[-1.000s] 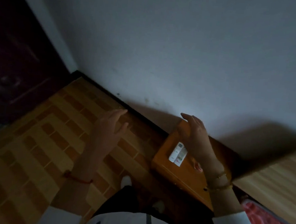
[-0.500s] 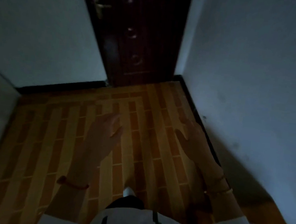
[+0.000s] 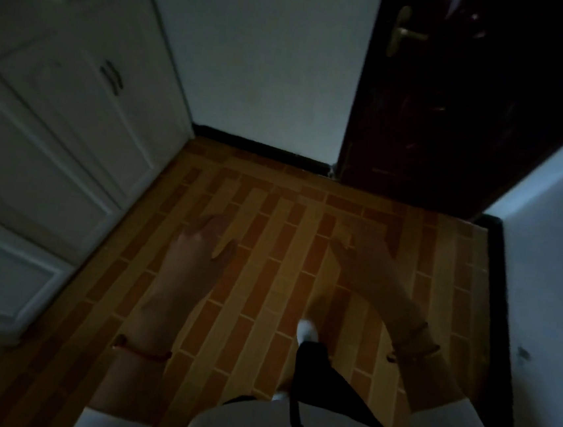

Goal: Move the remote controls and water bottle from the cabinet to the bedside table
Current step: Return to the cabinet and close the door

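Observation:
My left hand (image 3: 197, 250) hangs over the brick-patterned floor with its fingers spread and nothing in it. Held out further right, my right hand (image 3: 362, 255) is also empty with fingers apart. A white cabinet (image 3: 76, 117) with dark door handles fills the left side; its top is out of view. No remote control, water bottle or bedside table shows in this dim, blurred view.
A dark wooden door (image 3: 455, 102) with a brass handle (image 3: 402, 32) stands at the back right. White walls (image 3: 271, 57) meet the orange tiled floor (image 3: 288, 231) along a black skirting. My foot in a white shoe (image 3: 306, 329) is on the floor.
The view has swung left: the bedside table with the white remotes left the frame, the door slid to the right, and the white cabinet came in. Both hands stay empty.

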The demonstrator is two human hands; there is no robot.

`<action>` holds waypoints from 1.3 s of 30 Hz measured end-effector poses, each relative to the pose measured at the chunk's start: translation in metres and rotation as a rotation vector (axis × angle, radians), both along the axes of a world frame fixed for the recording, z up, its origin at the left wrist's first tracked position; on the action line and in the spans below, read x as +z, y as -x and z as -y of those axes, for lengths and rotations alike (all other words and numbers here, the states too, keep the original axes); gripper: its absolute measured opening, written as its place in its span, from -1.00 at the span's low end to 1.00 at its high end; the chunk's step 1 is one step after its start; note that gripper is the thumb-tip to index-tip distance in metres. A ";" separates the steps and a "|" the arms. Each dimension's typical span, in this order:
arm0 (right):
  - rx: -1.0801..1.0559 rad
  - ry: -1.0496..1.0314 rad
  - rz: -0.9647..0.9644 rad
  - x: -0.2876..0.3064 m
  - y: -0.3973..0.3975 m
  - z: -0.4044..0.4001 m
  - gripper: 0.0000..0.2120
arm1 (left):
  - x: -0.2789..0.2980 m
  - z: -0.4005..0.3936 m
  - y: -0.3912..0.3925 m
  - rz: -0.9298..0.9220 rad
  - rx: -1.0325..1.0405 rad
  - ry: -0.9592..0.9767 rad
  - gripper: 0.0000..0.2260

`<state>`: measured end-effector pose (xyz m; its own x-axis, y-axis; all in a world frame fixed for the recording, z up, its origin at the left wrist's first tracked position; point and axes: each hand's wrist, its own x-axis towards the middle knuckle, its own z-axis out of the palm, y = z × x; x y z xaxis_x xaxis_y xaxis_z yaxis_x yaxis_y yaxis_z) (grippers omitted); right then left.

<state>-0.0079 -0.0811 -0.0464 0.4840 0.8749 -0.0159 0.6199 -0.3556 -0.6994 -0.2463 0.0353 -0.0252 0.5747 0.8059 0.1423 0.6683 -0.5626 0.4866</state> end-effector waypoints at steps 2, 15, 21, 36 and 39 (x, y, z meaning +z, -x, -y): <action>0.078 0.024 0.012 -0.008 -0.008 -0.037 -0.50 | -0.003 -0.024 -0.002 0.018 0.067 0.020 -0.64; 0.363 -0.120 0.058 0.018 -0.116 -0.333 -0.56 | 0.016 -0.242 -0.085 0.091 0.374 -0.048 -0.63; 0.517 -0.156 0.063 0.031 -0.134 -0.459 -0.55 | 0.024 -0.324 -0.100 0.073 0.505 -0.081 -0.63; 0.654 -0.184 -0.008 0.005 -0.111 -0.747 -0.60 | -0.002 -0.593 -0.098 0.110 0.628 -0.062 -0.61; 0.639 -0.208 -0.042 0.018 -0.106 -0.819 -0.60 | 0.010 -0.667 -0.097 0.106 0.620 -0.093 -0.62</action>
<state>0.0985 0.7377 -0.0285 -0.1277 0.9761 0.1761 0.6343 0.2169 -0.7420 -0.1492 0.7025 -0.0155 -0.0159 0.9659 0.2586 0.8345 -0.1296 0.5355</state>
